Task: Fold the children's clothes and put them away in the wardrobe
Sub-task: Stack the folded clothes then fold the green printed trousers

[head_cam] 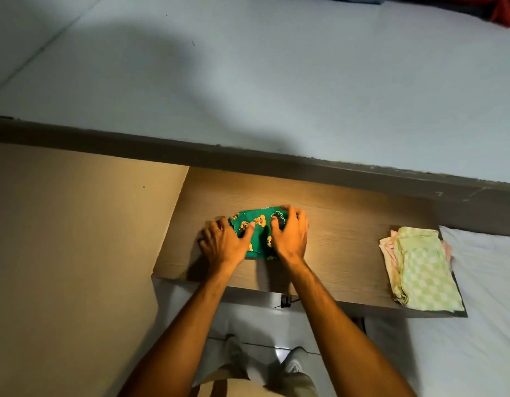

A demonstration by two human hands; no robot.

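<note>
A small green garment, soft cotton printed with yellow cartoon figures, lies folded into a rough rectangle near the middle of the frame on a wood-grain shelf, a flat brown board with a matte, streaked finish. Both hands press down on it. The left hand sits at the cloth's left edge, fingers spread and flat, thumb reaching onto the fabric; its grip is apart, not pinching anything. The right hand covers the right half of the garment, fingers splayed wide over the top corner, likewise open and pressing rather than clamped. The cloth lies directly beneath and between the two palms.

At the right of the frame, well apart from the hands, a folded stack of pale green checked cloth with a pinkish piece beneath rests at the shelf's right end, slightly overhanging the front edge. A tan panel fills the lower left. Above runs a dark ledge, then a pale grey-blue surface. In the upper right corner lies something red, crumpled. At the bottom, feet in grey shoes stand on a tiled floor.
</note>
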